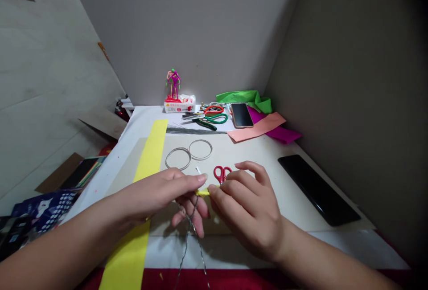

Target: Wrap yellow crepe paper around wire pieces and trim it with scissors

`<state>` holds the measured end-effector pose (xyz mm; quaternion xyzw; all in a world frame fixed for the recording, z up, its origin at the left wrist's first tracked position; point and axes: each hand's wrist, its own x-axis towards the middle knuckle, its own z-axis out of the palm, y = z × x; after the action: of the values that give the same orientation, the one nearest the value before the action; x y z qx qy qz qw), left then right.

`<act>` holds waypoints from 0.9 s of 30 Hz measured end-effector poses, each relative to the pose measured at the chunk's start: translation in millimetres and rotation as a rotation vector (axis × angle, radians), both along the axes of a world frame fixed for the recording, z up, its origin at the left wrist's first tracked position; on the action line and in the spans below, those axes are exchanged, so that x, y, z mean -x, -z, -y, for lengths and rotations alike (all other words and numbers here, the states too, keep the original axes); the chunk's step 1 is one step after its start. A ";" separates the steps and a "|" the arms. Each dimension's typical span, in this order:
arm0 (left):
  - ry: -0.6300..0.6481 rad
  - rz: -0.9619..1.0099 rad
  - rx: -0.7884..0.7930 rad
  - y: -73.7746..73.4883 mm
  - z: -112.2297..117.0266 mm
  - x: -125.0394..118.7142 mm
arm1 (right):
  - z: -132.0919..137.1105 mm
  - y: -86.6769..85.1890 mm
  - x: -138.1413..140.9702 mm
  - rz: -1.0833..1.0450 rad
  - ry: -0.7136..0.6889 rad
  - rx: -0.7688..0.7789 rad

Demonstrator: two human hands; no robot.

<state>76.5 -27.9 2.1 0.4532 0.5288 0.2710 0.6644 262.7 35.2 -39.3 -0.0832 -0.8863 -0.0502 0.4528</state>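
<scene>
My left hand [170, 192] pinches a small yellow paper-like wrapping [203, 193] between thumb and forefinger, its other fingers curled loosely below. From the left end of that wrapping a twisted thin wire [190, 227] hangs, parting into two strands towards the table's front edge. My right hand [249, 203] closes thumb and forefinger on the wrapping's right end. A short white piece [198, 170] sticks up by my left thumb; what it belongs to I cannot tell. Just beyond my hands lie red-handled scissors [221, 173], their blades hidden. A long yellow paper strip [152, 147] runs under my left forearm.
Behind my hands lie two wire coils [178, 158] and straight wires [194, 130]. Further back are green-handled scissors [216, 118], a phone [242, 115], salmon paper [257, 128] and a tissue pack [179, 104] bearing small figures. A black slab [317, 189] lies right.
</scene>
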 end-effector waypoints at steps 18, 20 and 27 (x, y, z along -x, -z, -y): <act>-0.095 0.295 -0.041 7.9 -2.7 2.3 | -16.8 6.6 1.6 -0.029 0.046 0.005; -0.137 0.290 -0.030 8.4 -2.7 0.8 | -15.8 6.3 2.4 -0.028 0.039 0.003; -0.218 0.183 -0.028 8.5 -1.4 -6.0 | -14.2 8.0 1.0 -0.057 0.033 -0.047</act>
<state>82.5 -26.5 -6.4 0.3756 0.5082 0.3891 0.6702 261.7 49.4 -47.3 -0.0887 -0.8700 -0.0763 0.4789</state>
